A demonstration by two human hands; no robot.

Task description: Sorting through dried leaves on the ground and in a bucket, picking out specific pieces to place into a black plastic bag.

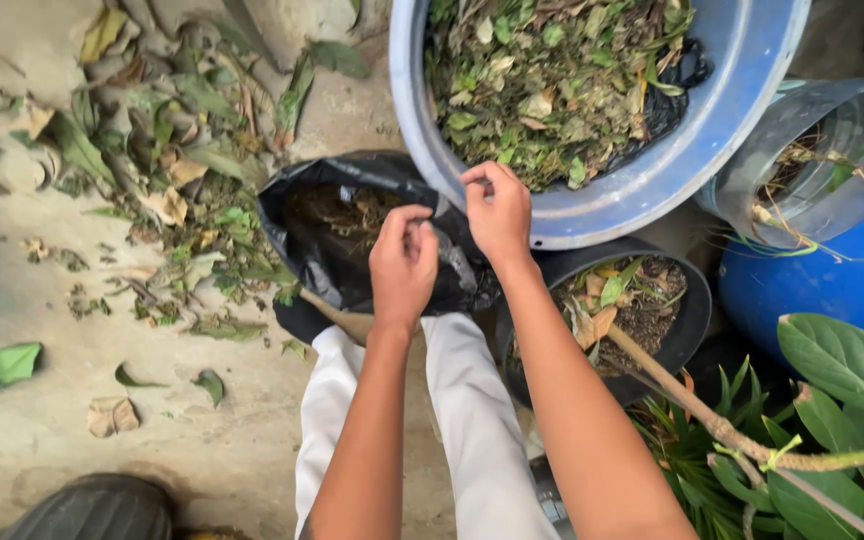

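1. Fingers of both hands pinch the rim of the black bag [337, 255]: the left hand [402, 268] grips the near edge with thumb and fingertips pressed together, and the right hand [497, 215] pinches the edge on the tub side with its fingers curled in.
2. Bag position: it sits on the concrete floor [42, 290] just ahead of the knees, touching the blue tub [642, 180] on its right, with scattered leaves [152, 140] to its left.
3. Its mouth gapes toward the left, and dark, rooty matter shows inside; how full it is I cannot quite tell, as folds of plastic shade the inside.
4. To handle the rim well, I judge each pinch should take a doubled fold of plastic, not a single thin layer, since thin film stretches and tears under load.
5. Keeping the hands apart along the rim would hold the mouth open and level, so nothing spills onto the floor.
6. Any lift should go straight up, clear of the tub's wall and of the black pot [692, 310] beside the right forearm, whose woody stem [672, 385] leans across close to that arm.
7. Weight should rest on the floor while the grip is being reset.
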